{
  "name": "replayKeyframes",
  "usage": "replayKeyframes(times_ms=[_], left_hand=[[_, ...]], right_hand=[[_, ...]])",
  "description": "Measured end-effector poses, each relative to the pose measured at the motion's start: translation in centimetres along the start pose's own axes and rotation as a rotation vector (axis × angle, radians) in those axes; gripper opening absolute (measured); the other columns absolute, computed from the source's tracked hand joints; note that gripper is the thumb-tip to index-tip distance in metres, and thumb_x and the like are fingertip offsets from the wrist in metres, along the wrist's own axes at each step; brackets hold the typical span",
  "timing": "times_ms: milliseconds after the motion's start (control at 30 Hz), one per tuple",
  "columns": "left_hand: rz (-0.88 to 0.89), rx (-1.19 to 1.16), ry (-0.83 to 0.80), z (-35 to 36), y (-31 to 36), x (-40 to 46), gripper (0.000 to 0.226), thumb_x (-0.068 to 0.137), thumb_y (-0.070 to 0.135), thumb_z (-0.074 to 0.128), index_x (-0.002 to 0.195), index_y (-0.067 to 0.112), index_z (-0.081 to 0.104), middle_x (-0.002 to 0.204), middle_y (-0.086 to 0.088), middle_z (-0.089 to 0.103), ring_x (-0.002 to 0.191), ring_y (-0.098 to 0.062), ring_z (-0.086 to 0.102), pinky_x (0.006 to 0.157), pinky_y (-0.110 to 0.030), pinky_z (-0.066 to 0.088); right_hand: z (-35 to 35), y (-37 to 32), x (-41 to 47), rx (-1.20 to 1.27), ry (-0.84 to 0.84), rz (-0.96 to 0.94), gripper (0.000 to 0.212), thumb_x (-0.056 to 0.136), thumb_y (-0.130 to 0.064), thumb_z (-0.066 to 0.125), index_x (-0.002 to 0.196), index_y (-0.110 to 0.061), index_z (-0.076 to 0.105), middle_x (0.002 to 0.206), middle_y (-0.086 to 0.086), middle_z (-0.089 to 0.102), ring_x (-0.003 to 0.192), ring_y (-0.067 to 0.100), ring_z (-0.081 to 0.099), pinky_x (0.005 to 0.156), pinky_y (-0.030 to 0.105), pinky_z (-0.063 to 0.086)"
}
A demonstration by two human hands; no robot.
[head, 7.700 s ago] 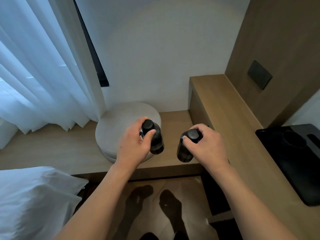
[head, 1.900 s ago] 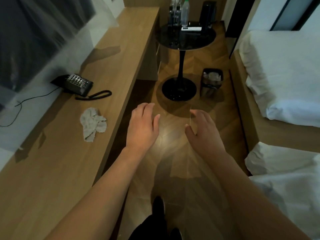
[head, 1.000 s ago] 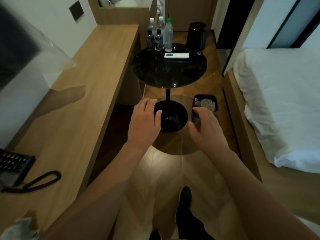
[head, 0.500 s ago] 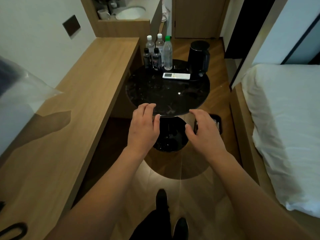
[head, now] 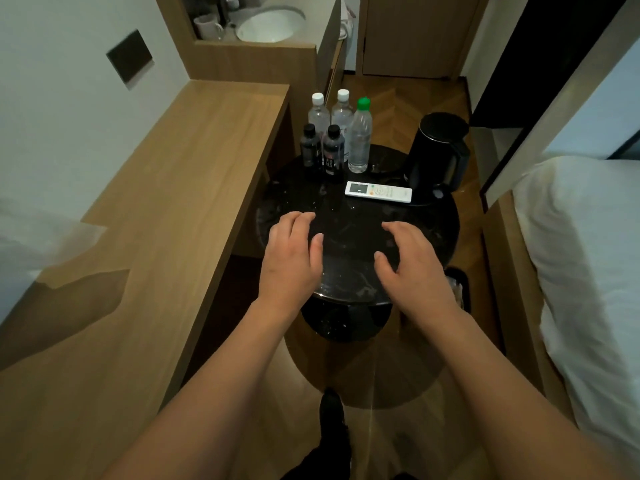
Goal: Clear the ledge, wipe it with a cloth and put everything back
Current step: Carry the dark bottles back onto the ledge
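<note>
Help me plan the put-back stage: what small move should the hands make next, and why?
Probably reach forward and take the two dark bottles at the far edge of the round table. Both hands, left and right, hover empty and open above the tabletop, short of the bottles.

Person, head-camera view, catalogue of visible body parts.
- Left hand (head: 291, 258): bare; no glove, ring or watch showing.
- Right hand (head: 412, 265): bare; likewise unadorned, nails short.
- Forearms: both bare up to the frame's lower edge; no sleeve or cuff visible, no wristband.
- Lower body: dark, black-looking legwear (head: 322, 462) at the bottom centre.
- Foot (head: 332, 407): one in dark covering; sock or shoe cannot be told.
</note>
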State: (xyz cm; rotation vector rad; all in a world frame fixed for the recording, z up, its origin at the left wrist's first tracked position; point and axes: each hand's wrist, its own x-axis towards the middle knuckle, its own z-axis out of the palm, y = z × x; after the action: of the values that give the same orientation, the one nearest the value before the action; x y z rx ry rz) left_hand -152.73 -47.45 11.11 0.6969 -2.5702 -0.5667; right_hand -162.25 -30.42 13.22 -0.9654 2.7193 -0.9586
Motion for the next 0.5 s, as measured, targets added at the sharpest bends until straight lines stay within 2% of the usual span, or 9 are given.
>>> replayKeyframes(times_ms=[267,400,500], left_hand=[[-0.034,-0.029,-0.044,2.6,-2.1,7.3,0.039,0.104,0.028,0.05,0.14,0.014,0.051,0.138,-0.003,0.05,0.127,-0.016,0.046,0.102,-0.021,0.032],[-0.074,-0.043,-0.067,4.7,-2.5,10.5,0.04,0.104,0.028,0.05,0.141,0.013,0.05,0.14,-0.003,0.049,0.128,-0.017,0.044,0.1,-0.02,0.03],[-0.108,-0.04,-0.073,6.0,-2.7,13.2,0.041,0.104,0.028,0.05,0.143,0.014,0.049,0.142,-0.001,0.047,0.131,-0.015,0.042,0.101,-0.018,0.027]], right_hand=[[1.5,1.4,7.5,-0.014,-0.06,0.08,0.051,0.097,-0.026,0.058,0.145,-0.018,0.043,0.148,-0.001,0.043,0.138,0.012,0.037,0.112,0.023,0.025],[1.9,2.9,11.5,-0.001,-0.085,0.1,0.051,0.097,-0.026,0.058,0.145,-0.018,0.044,0.147,-0.002,0.043,0.137,0.013,0.038,0.111,0.025,0.029],[2.4,4.3,15.0,0.029,-0.101,0.096,0.05,0.097,-0.026,0.058,0.144,-0.018,0.044,0.146,-0.002,0.044,0.135,0.016,0.04,0.113,0.032,0.034]])
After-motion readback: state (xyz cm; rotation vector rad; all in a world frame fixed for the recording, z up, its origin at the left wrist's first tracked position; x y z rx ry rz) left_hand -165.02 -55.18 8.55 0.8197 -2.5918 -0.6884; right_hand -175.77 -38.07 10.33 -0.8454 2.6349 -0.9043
